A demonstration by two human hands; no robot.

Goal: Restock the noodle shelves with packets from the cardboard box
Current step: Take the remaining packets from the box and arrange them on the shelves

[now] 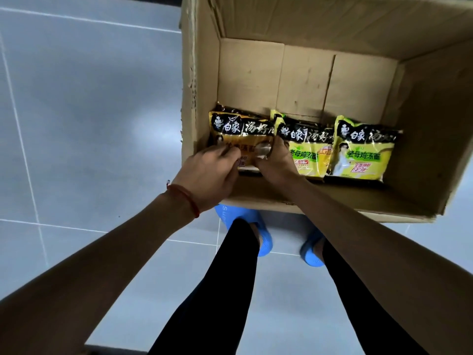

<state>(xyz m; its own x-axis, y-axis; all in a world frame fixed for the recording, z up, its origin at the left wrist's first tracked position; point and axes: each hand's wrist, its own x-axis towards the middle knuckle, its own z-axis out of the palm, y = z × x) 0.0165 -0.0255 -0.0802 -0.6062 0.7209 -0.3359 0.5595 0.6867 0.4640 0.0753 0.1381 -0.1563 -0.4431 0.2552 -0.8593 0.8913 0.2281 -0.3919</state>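
An open cardboard box [332,73] stands on the floor in front of me, and noodle packets lie along its near wall. At the left lies an orange and black packet [238,134]. My left hand [212,172] grips its lower left part, and my right hand [276,162] grips its lower right corner. Beside it lie a yellow packet [309,149] and a second yellow packet [363,152] further right. Another yellow packet edge shows behind the middle one. No shelves are in view.
Grey floor tiles [76,98] spread out to the left of the box. My legs in black trousers and blue slippers [263,242] stand right at the box's near wall. The far half of the box floor is bare cardboard.
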